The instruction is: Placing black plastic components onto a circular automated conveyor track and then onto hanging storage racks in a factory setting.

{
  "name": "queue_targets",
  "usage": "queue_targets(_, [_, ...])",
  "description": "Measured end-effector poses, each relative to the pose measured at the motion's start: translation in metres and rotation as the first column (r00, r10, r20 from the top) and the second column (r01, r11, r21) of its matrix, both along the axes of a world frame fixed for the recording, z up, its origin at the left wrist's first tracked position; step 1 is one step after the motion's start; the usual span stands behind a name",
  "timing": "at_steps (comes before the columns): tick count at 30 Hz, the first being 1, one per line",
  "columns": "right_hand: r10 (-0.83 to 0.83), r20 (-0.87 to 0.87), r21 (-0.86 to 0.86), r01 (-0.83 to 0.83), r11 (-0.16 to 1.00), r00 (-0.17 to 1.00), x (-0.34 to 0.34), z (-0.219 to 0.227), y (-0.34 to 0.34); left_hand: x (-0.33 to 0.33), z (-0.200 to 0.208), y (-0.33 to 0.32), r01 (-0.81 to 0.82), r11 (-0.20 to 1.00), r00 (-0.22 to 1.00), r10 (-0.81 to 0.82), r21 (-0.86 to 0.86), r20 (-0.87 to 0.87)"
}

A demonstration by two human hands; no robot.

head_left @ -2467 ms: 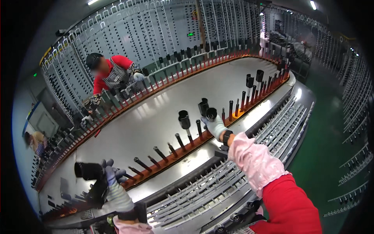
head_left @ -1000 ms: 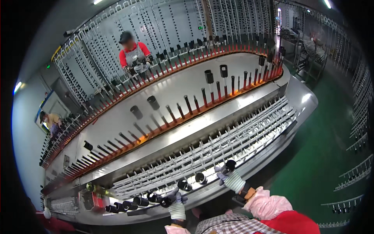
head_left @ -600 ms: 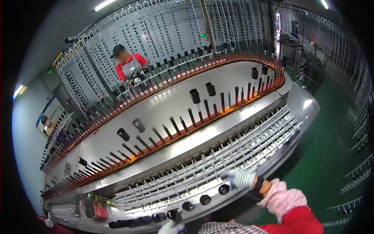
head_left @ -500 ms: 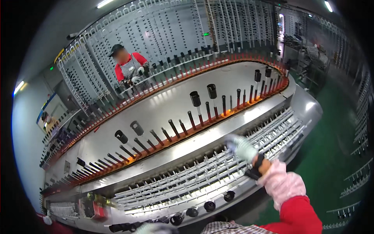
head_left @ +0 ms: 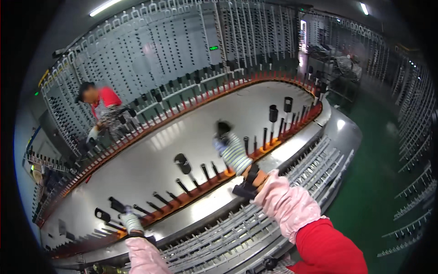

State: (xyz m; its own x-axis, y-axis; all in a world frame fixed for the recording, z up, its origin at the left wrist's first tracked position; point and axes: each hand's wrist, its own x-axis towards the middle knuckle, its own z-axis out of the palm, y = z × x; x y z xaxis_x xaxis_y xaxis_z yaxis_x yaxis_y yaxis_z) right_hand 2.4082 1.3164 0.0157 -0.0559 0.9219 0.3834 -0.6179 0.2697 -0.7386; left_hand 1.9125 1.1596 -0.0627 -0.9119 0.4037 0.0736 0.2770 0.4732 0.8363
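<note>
My right hand (head_left: 234,151), in a striped knit glove, is closed around a black cup-shaped part (head_left: 223,128) above the near row of posts; motion blurs its fingertips. Lower left, my left hand (head_left: 132,222), gloved alike, has its fingers closed at another black cup-shaped part (head_left: 117,205), which tilts left. Beside it a black cup with a side cut-out (head_left: 102,214) sits tilted on a post. Between my hands a larger black cup (head_left: 182,163) stands on a pale stem. Slim dark posts (head_left: 205,171) rise from the orange-brown track (head_left: 200,192).
Silvery racks (head_left: 219,237) with short pins lie along the near side of the metal table (head_left: 150,169). Two more black cups (head_left: 273,113) stand on the track toward the right. A co-worker in red (head_left: 107,100) works across the table. Hanging racks line the wall behind.
My right hand has moved up and left from the silvery racks to above the posts. My left hand has risen from the lower edge to the track. The whole view has shifted.
</note>
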Motion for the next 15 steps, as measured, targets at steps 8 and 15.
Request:
queue_targets(8, [-0.689, 0.202, -0.053, 0.711, 0.701, 0.696, 0.334, -0.132, 0.093, 0.206, 0.128, 0.023, 0.306, 0.861, 0.937, -0.348, 0.406, 0.030])
queue_targets(15, [-0.584, 0.599, 0.229, 0.582, 0.780, 0.547, 0.289, -0.080, 0.128, 0.499, 0.093, 0.070, 0.857, 0.426, 0.392, -0.904, 0.291, 0.171])
